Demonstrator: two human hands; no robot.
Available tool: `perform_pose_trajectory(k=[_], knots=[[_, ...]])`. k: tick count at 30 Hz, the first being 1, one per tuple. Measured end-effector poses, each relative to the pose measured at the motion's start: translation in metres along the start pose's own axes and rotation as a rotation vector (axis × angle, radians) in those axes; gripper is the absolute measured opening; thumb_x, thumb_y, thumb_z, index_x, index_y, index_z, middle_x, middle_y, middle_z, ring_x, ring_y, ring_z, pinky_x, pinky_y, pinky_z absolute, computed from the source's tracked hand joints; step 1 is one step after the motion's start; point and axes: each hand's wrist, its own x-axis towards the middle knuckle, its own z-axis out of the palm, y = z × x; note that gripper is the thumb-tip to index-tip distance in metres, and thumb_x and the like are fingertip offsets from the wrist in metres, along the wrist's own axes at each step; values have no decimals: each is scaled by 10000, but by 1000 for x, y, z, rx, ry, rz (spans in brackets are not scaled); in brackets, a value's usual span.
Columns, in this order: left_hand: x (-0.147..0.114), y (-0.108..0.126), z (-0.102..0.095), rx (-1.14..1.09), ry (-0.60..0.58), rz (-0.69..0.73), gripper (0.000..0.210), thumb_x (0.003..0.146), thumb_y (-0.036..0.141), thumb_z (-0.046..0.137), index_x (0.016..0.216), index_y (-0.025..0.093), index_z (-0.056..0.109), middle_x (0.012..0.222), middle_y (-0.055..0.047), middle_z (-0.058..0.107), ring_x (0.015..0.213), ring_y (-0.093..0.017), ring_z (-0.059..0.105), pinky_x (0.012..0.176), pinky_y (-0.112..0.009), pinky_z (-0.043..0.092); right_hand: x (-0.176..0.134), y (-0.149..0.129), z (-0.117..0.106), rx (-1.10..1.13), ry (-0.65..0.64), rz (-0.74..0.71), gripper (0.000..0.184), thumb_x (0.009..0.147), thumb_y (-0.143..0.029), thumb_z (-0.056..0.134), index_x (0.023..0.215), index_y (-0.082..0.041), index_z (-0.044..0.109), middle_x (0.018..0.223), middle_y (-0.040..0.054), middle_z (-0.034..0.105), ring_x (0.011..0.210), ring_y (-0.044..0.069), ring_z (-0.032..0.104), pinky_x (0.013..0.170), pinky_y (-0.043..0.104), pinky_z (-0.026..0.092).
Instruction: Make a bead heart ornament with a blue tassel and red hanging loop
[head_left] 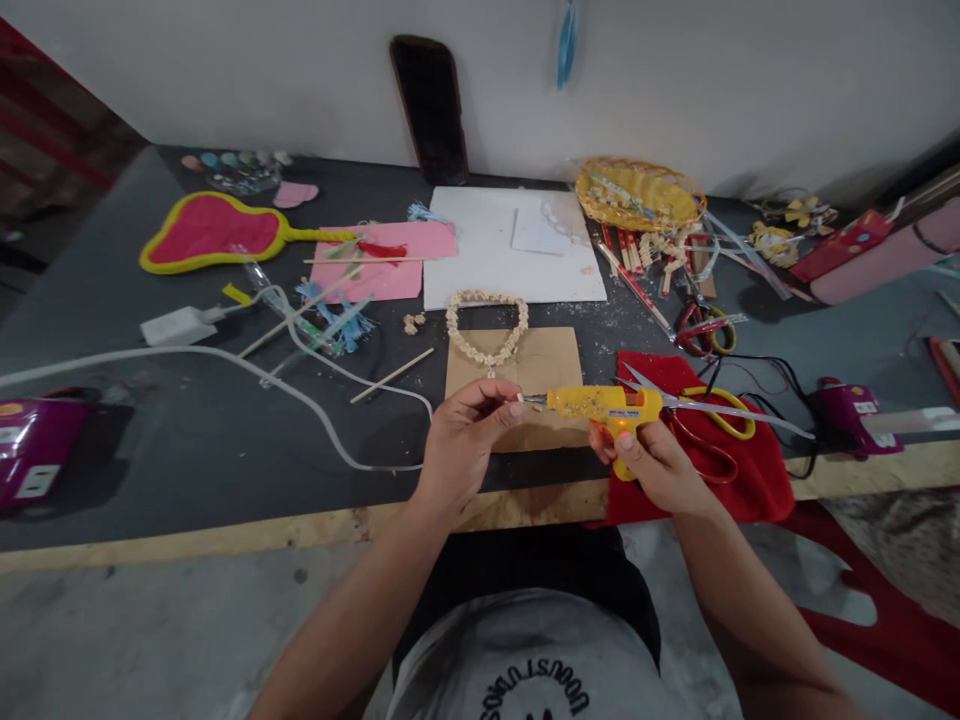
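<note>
My right hand (660,462) is wrapped round the grip of a yellow hot glue gun (600,402), its nozzle pointing left. A long translucent glue stick (750,412) sticks out of its back. My left hand (469,440) pinches a small pale piece (520,398) at the nozzle tip; the fingers partly cover it. Just beyond that hand, a rounded, heart-like loop of small beige pieces (489,358) rests partly on brown cardboard (551,355). Scissors with yellow and red handles (735,430) lie on red cloth (772,485) beside my right hand.
White board (480,280), pink sheet (367,280) and yellow-rimmed pink fan-like shape (217,235) lie behind. A wicker basket (637,200) stands back right near wooden sticks. A white cable (300,395) crosses the left side. A phone (431,110) leans on the wall.
</note>
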Motion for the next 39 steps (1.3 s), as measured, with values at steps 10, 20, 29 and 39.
perform_pose_trajectory(k=[10,20,29,39], knots=[[-1,9,3,-97,44,21,285,537,255,937,757,188,770,694,14,669,634,-70,533,611,-183,429,10,-12,-16,71,162,78,374,927,-578,563,960,-213,635,818,39,609,671,149,541,604,294,467],[-14,7,5,-273,7,-118,326,491,237,961,757,163,788,654,10,650,544,-34,474,505,-152,363,150,-16,-84,-107,459,314,435,948,-616,496,822,-203,553,666,20,644,553,132,604,545,260,512],[-24,6,6,-527,-78,-330,282,538,165,948,762,139,778,686,-9,674,510,-18,452,469,-149,364,82,-45,-54,-699,437,-198,205,926,-285,593,1080,-188,687,1012,79,740,874,187,697,773,313,547],[-34,0,16,-511,-89,-457,301,523,186,960,750,109,778,585,19,580,521,-29,415,460,-151,345,41,-18,37,-481,145,-537,34,898,-194,687,927,-179,696,905,74,703,857,145,689,744,253,569]])
